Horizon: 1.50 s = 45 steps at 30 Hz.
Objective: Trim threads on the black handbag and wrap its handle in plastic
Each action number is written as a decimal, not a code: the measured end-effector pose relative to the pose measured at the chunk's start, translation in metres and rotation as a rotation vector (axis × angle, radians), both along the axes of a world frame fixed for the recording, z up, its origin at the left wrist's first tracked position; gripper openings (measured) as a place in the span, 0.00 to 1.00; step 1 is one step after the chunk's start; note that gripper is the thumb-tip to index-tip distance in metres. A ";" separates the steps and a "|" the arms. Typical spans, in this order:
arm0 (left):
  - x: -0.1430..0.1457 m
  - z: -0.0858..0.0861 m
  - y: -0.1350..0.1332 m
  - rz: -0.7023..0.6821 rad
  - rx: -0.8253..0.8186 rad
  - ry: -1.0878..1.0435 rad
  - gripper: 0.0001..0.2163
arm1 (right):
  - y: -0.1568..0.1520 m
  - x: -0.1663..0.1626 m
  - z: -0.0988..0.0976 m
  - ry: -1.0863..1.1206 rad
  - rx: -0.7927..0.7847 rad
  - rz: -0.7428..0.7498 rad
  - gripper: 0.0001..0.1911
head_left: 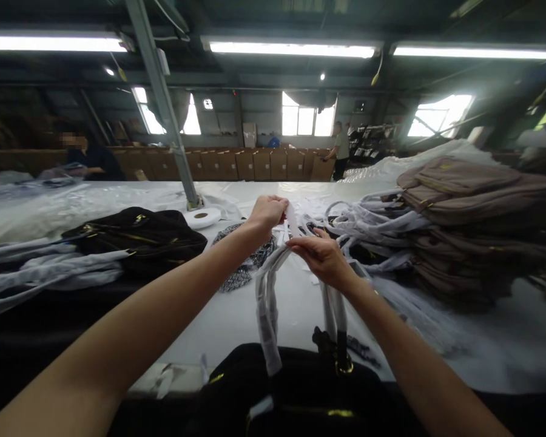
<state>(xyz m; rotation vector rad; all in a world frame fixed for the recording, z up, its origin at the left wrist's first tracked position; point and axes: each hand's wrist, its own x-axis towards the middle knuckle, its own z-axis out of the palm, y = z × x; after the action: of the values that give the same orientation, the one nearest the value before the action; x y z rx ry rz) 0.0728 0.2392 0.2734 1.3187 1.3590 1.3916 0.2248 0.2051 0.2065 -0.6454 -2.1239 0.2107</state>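
A black handbag [295,388] lies at the near edge of the table, its strap handles [266,303] wrapped in white paper and rising to my hands. My right hand [321,255] is closed round the top of the wrapped handles. My left hand [268,212] is closed in a pinch just above, on a strip of white wrapping [292,220], with something small and red showing by its fingers.
Black bags [141,240] lie left on the white table [236,315], beside a roll of white tape [203,216]. A stack of tan bags [473,224] and white-wrapped straps [364,221] fill the right. A metal post [164,103] stands behind. Cardboard boxes and other people are far back.
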 end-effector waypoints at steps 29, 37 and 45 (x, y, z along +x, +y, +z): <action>-0.083 -0.234 -0.224 -0.313 0.091 1.069 0.25 | -0.119 0.085 -0.138 -0.329 -0.807 -0.300 0.25; -0.085 -0.252 -0.232 -0.231 0.239 1.150 0.08 | -0.124 0.066 -0.146 -0.189 -0.694 -0.310 0.18; -0.106 -0.258 -0.221 -0.283 0.092 1.017 0.04 | -0.145 0.070 -0.161 -0.185 -0.293 -0.466 0.19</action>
<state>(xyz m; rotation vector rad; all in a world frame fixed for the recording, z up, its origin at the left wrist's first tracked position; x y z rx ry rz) -0.0332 0.0177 0.0150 2.3326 1.6133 0.5588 0.2945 0.0605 0.0451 -1.3550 -2.0644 0.2091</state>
